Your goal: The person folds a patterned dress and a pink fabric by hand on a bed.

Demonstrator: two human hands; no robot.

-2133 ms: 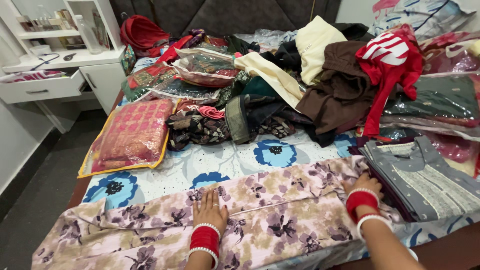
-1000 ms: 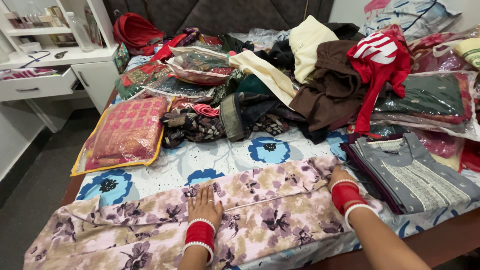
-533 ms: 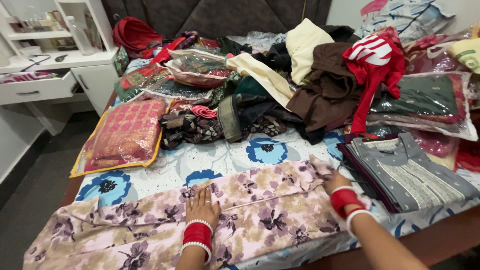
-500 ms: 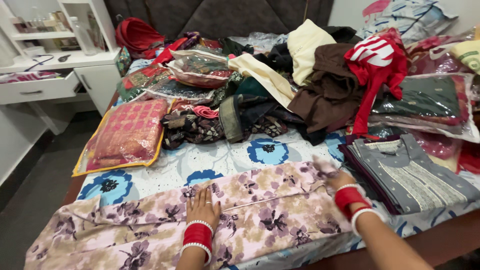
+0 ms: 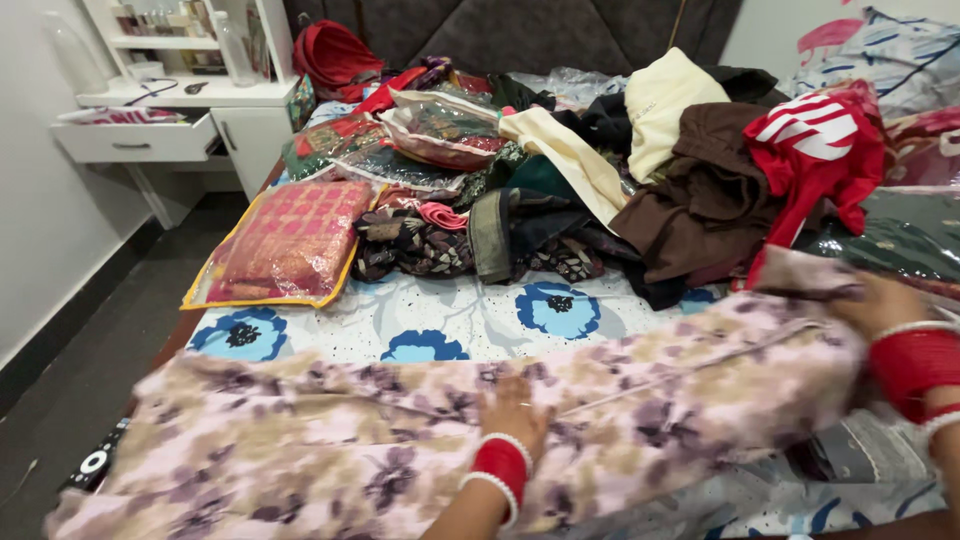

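Observation:
A long pink garment with a purple flower print lies across the near edge of the bed. My left hand, with red and white bangles on the wrist, presses flat on its middle. My right hand, also with red bangles, grips the garment's right end and holds it lifted off the bed; this part is blurred. Under the lifted end lies a grey patterned folded garment.
The white bedsheet with blue flowers carries a pile of clothes at the back and a pink fabric in a clear yellow-edged bag at the left. A white dresser with an open drawer stands at the far left.
My right hand has taken hold of the garment's right end and raised it off the bed, moving right. My left hand stays pressed on the middle.

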